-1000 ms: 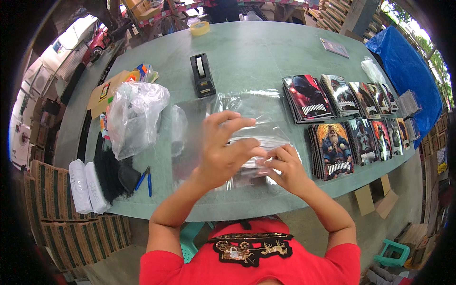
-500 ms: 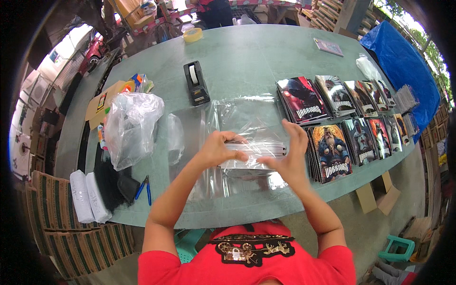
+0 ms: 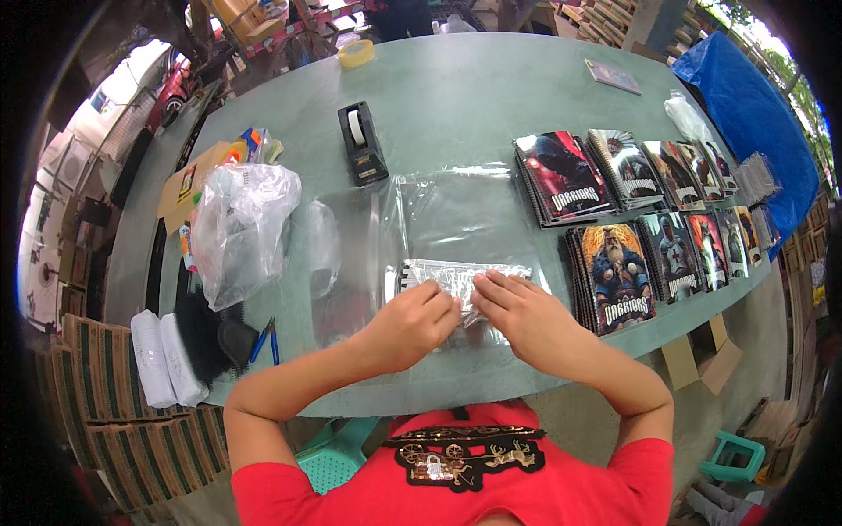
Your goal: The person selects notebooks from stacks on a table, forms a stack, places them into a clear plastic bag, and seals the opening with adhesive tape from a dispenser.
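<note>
In front of me a white spiral-bound notebook stack (image 3: pixel 425 270) lies on a clear plastic sheet (image 3: pixel 456 206), which spreads away from me and partly covers the stack. My left hand (image 3: pixel 408 329) is curled at the near side of the stack, pinching crumpled plastic. Opposite it, my right hand (image 3: pixel 537 320) bends its fingers together over the stack's top, closed on the same plastic. The hands almost meet at the fingertips. Much of the stack's near side is hidden behind them.
Two rows of picture-covered spiral notebooks (image 3: pixel 614 276) stand to the right. A black tape dispenser (image 3: pixel 362 145) and a tape roll (image 3: pixel 356 54) lie farther off. On the left are a plastic bag (image 3: pixel 246 228), blue-handled pliers (image 3: pixel 266 342) and white wrapped bundles (image 3: pixel 167 359).
Both hands have come down and closer together, from spread around the stack's ends to gripping plastic at its near side. The far edge of the stack now lies flatter under the film.
</note>
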### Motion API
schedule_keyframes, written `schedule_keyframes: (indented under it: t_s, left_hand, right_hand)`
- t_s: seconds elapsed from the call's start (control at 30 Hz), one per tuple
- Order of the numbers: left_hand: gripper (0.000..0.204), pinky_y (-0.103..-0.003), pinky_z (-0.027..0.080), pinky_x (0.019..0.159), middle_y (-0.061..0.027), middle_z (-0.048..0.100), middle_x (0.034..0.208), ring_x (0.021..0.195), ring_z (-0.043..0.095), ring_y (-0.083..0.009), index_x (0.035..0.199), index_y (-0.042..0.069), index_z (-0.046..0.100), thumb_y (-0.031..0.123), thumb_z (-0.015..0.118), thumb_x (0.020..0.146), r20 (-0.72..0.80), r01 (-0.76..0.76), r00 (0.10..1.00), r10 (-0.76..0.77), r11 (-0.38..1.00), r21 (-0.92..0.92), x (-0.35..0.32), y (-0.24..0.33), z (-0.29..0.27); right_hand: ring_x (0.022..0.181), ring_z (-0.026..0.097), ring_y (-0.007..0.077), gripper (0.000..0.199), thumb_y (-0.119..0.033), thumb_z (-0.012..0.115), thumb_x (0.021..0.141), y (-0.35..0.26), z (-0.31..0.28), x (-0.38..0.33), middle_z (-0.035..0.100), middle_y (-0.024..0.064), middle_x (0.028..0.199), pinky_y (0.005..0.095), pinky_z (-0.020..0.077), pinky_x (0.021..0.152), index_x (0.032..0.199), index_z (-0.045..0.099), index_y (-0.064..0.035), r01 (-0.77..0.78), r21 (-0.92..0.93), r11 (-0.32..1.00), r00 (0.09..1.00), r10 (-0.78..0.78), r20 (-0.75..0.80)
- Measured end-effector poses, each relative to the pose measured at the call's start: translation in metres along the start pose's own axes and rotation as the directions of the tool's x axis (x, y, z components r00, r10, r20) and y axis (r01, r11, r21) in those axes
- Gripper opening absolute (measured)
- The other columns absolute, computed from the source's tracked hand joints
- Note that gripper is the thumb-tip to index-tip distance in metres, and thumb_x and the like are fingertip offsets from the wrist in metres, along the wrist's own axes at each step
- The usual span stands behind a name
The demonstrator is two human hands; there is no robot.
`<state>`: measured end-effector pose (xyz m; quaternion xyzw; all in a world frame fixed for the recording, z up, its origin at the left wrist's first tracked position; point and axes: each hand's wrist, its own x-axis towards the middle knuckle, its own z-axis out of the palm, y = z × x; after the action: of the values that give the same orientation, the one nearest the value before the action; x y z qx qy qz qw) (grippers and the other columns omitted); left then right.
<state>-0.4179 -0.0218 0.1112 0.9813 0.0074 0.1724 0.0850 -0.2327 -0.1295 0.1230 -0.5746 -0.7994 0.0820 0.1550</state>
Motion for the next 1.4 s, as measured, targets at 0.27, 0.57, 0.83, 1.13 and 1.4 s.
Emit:
schedule_keyframes:
  t_s: [0.27,0.57,0.83,1.13,1.4]
  left_hand:
    - [0.022,-0.033,0.047,0.067,-0.0086,0.053,0.082,0.077,0.053,-0.024,0.087,-0.003,0.059,0.002,0.06,0.066,-0.24,-0.152,0.953,0.182,0.979,0.135,-0.017,-0.001,0.033]
    - [0.016,-0.038,0.039,0.079,-0.0122,0.057,0.085,0.085,0.052,-0.0301,0.087,0.005,0.062,0.018,0.059,0.079,-0.674,0.588,0.485,-0.557,0.778,-0.22,0.025,-0.208,0.041]
    - [0.035,-0.035,0.044,0.059,-0.0101,0.06,0.061,0.057,0.056,-0.0224,0.064,0.001,0.065,0.035,0.066,0.074,-0.359,0.806,-0.042,-0.932,0.181,-0.564,0.004,-0.348,0.113]
    - [0.018,-0.03,0.046,0.051,-0.0092,0.06,0.058,0.055,0.058,-0.0135,0.076,0.0,0.065,0.018,0.063,0.077,-0.358,0.942,0.334,-0.872,0.301,0.147,-0.054,-0.286,0.095]
    - [0.028,-0.021,0.036,0.035,-0.0045,0.057,0.056,0.043,0.05,-0.0077,0.066,0.001,0.061,0.021,0.057,0.085,0.03,0.264,0.216,-0.976,0.029,-0.964,-0.014,0.019,0.028]
  right_hand:
    - [0.124,0.037,0.0282,0.041,-0.01,0.056,0.078,0.013,0.035,0.0,0.044,0.0106,0.13,0.0411,0.0324,0.1,0.118,0.052,-0.0053,0.054,0.08,0.995,0.988,-0.042,-0.148]
    - [0.128,0.032,0.0287,0.053,-0.005,0.055,0.073,0.019,0.015,0.006,0.039,0.0104,0.134,0.0423,0.0293,0.102,0.125,0.045,-0.0063,0.044,0.134,0.99,0.997,-0.051,0.05]
    - [0.125,0.037,0.0258,0.052,-0.005,0.06,0.071,0.019,0.013,0.011,0.044,0.0065,0.131,0.0417,0.0325,0.1,0.122,0.049,-0.0092,0.066,0.201,0.977,0.995,-0.079,0.059]
    - [0.126,0.036,0.0279,0.05,-0.008,0.058,0.074,0.024,0.011,0.02,0.042,0.0094,0.133,0.0418,0.0307,0.101,0.123,0.048,-0.0062,0.124,0.175,0.977,0.989,-0.136,0.058]
    - [0.124,0.037,0.0314,0.044,-0.006,0.058,0.075,0.037,0.022,0.022,0.044,0.013,0.128,0.0434,0.0297,0.102,0.118,0.05,-0.003,0.157,0.167,0.973,0.987,-0.147,-0.069]
